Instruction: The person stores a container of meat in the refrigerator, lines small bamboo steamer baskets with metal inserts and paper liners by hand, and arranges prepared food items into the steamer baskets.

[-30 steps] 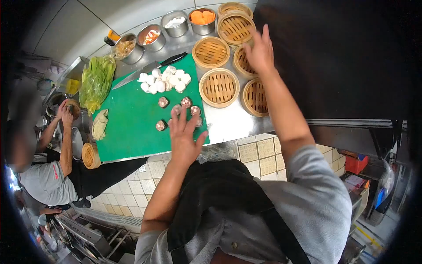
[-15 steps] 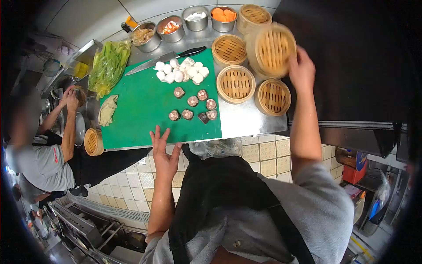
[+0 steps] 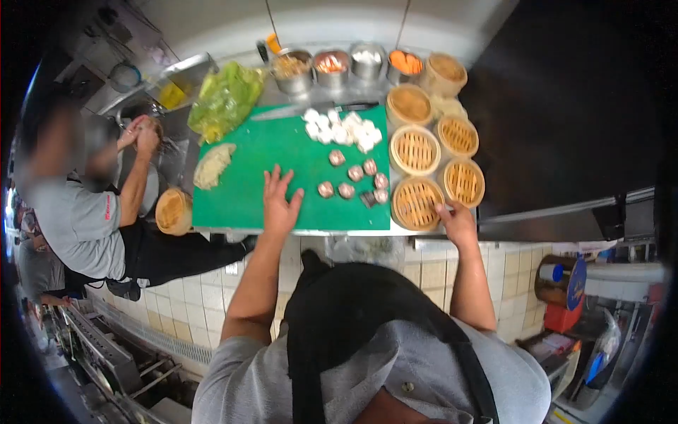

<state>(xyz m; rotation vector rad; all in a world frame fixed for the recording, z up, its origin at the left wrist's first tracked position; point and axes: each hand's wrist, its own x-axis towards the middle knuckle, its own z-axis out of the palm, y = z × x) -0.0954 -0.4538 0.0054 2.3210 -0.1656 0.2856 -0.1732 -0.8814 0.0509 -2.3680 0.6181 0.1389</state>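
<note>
My right hand (image 3: pixel 459 222) grips the right rim of a round bamboo steamer (image 3: pixel 417 203) at the counter's front edge. Spread fingers show on my left hand (image 3: pixel 281 201), which rests over the front part of the green cutting board (image 3: pixel 247 169) and holds nothing. To its right on the board are several dark-skinned round pieces (image 3: pixel 355 173). White mushroom-like pieces (image 3: pixel 342 129) lie in a pile behind them, beside a knife (image 3: pixel 279 112). A crumpled cloth (image 3: pixel 214 166) is at the board's left side.
More bamboo steamers (image 3: pixel 415 150) stand right of the board. Metal containers (image 3: pixel 294 83) line the back, one with orange slices (image 3: pixel 406 62). Bagged greens (image 3: pixel 226 102) lie at the back left. Another person (image 3: pixel 81 219) works at a sink on the left; a steamer (image 3: pixel 174 211) stands nearby.
My right hand has brought a steamer from the back right stack to the front edge. My left hand has moved onto the board's front part. The view has shifted.
</note>
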